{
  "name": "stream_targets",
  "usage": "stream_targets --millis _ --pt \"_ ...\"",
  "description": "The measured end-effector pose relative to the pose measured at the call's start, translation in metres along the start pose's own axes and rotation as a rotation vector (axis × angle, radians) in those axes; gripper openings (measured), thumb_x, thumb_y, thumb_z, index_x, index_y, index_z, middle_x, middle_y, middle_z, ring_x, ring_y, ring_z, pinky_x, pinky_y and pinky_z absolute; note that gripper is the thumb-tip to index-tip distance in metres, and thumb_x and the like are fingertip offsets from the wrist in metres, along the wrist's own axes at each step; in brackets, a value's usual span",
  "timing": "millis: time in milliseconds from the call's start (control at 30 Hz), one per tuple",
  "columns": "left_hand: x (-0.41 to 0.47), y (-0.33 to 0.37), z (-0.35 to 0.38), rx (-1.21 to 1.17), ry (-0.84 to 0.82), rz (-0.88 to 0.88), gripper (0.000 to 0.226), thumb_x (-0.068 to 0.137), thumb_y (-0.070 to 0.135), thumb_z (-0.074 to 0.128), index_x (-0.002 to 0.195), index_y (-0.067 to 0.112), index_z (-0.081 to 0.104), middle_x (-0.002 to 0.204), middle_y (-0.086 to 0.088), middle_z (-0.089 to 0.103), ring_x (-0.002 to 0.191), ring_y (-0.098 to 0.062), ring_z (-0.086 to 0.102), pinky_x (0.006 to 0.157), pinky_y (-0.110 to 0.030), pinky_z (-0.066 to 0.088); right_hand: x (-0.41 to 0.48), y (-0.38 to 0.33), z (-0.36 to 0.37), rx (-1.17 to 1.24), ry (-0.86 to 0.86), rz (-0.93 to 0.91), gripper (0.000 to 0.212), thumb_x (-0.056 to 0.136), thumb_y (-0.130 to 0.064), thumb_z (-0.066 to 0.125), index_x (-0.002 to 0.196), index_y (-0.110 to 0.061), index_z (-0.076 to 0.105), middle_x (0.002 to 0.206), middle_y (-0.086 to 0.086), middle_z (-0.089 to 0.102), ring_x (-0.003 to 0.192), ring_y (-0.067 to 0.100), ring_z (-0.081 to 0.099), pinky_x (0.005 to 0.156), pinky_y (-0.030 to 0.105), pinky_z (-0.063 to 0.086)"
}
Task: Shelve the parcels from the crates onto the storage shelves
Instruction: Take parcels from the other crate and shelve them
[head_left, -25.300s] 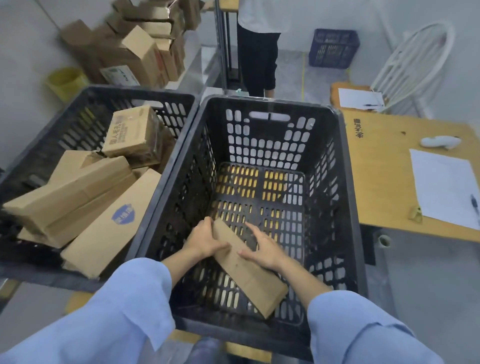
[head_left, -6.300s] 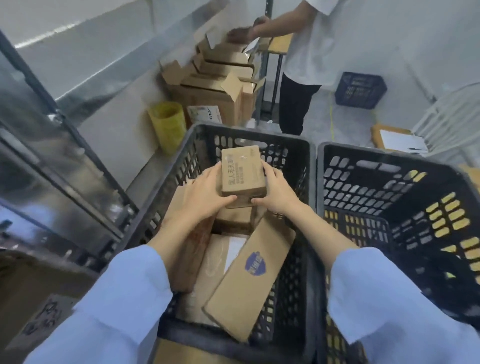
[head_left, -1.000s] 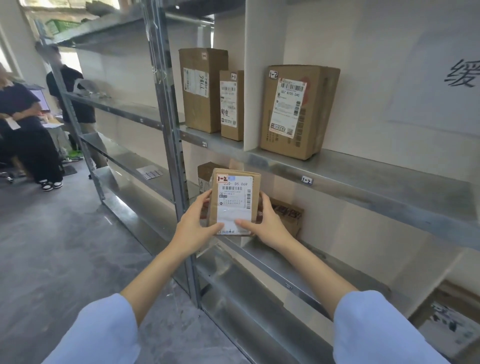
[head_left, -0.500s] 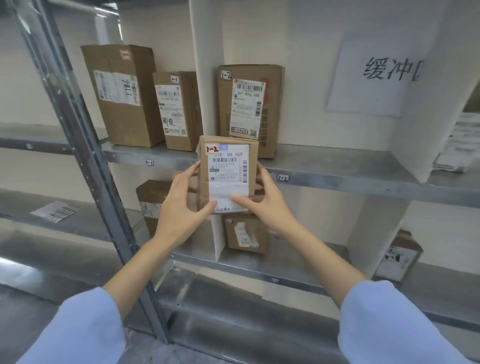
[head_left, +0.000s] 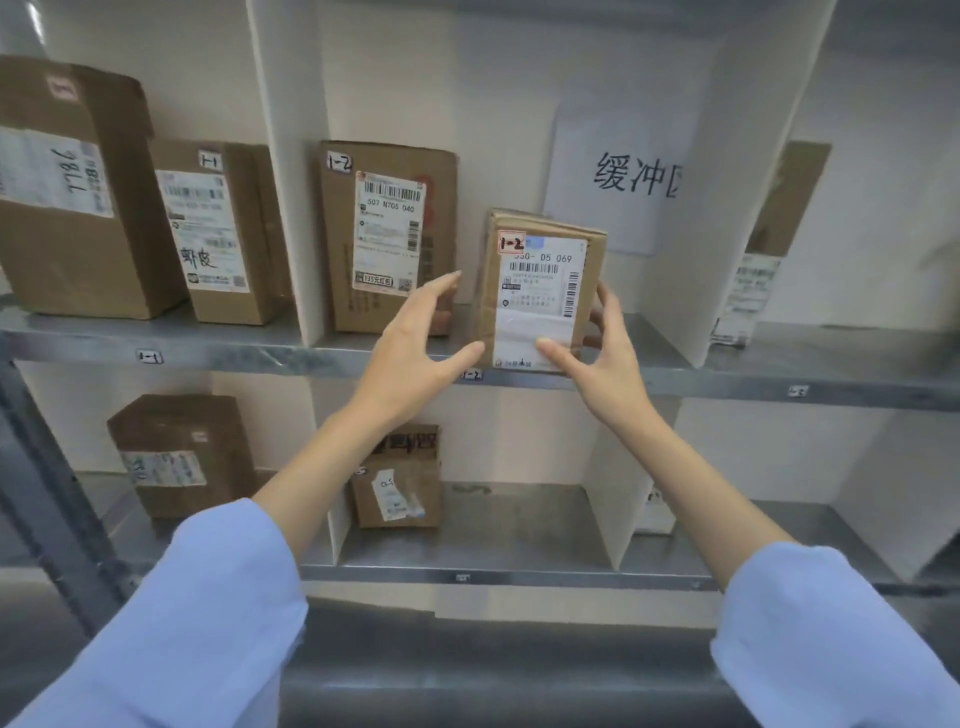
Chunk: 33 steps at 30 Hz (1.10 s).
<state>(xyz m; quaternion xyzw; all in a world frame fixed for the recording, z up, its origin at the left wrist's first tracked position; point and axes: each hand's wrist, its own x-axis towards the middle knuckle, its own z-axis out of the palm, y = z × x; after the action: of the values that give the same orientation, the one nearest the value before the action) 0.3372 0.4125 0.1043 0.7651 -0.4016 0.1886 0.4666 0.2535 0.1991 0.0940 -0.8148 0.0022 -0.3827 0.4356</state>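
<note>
One shelved parcel (head_left: 389, 234) neighbours a second parcel (head_left: 540, 291), pinched by right hand (head_left: 608, 353); left hand (head_left: 415, 343) spread, empty.

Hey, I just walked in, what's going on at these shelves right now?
A person is shelving a small cardboard parcel marked 1-2. It stands upright at the front of the upper metal shelf, just above the shelf tag reading 1-2 and to the right of a taller parcel with the same mark. The right hand grips its right side, thumb on the label. The left hand is open beside its left edge.
</note>
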Motion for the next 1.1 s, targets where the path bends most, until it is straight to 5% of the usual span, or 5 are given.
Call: stream_targets --millis 167,333,467,833,1100 --pt "0.009 -0.014 0.009 0.314 -0.039 0.045 0.064 0.089 0.052 0.05 0.148 0.033 0.034 0.15 0.01 0.04 0.132 -0.013 0.041 0.104 -0.039 0.031 0.035 0.033 -0.02 -0.022 0.023 0.054 0.088 0.088 -0.02 0.074 0.156 -0.02 0.018 0.143 -0.015 0.043 0.127 -0.002 0.041 0.105 0.017 0.038" --pt "0.017 -0.021 0.019 0.491 -0.025 0.054 0.067 0.088 0.058 0.037 0.15 0.034 0.032 0.153 0.011 0.038 0.133 -0.013 0.038 0.101 -0.033 0.026 0.068 0.063 -0.028 -0.001 0.007 0.083 0.089 0.087 -0.018 0.075 0.154 -0.03 0.017 0.147 0.0 0.047 0.13 0.018 0.049 0.098 0.038 0.051" --pt "0.02 -0.022 0.028 0.529 -0.027 0.051 0.069 0.086 0.059 0.033 0.15 0.032 0.032 0.152 0.01 0.038 0.132 -0.013 0.039 0.101 -0.032 0.027 0.085 0.077 -0.026 -0.011 -0.003 0.096 0.088 0.088 -0.015 0.073 0.154 -0.027 0.016 0.145 0.002 0.048 0.132 0.02 0.047 0.08 0.007 0.044" --pt "0.002 -0.02 0.032 0.534 -0.126 0.043 0.064 0.091 0.053 0.041 0.15 0.031 0.032 0.152 0.009 0.039 0.134 -0.013 0.038 0.103 -0.03 0.026 0.069 0.069 -0.027 -0.169 -0.028 0.145 0.109 0.084 -0.02 0.078 0.158 -0.021 -0.003 0.156 0.014 0.034 0.143 0.026 0.036 0.113 0.035 0.031" --pt "-0.008 0.005 0.054 0.481 -0.234 0.156 0.074 0.084 0.063 0.027 0.15 0.03 0.033 0.152 0.007 0.04 0.134 -0.016 0.037 0.105 -0.034 0.025 -0.005 0.031 -0.061 -0.671 -0.04 0.076 0.061 0.098 -0.043 0.055 0.15 -0.017 0.036 0.149 0.01 0.039 0.136 0.028 0.039 0.105 0.044 0.041"
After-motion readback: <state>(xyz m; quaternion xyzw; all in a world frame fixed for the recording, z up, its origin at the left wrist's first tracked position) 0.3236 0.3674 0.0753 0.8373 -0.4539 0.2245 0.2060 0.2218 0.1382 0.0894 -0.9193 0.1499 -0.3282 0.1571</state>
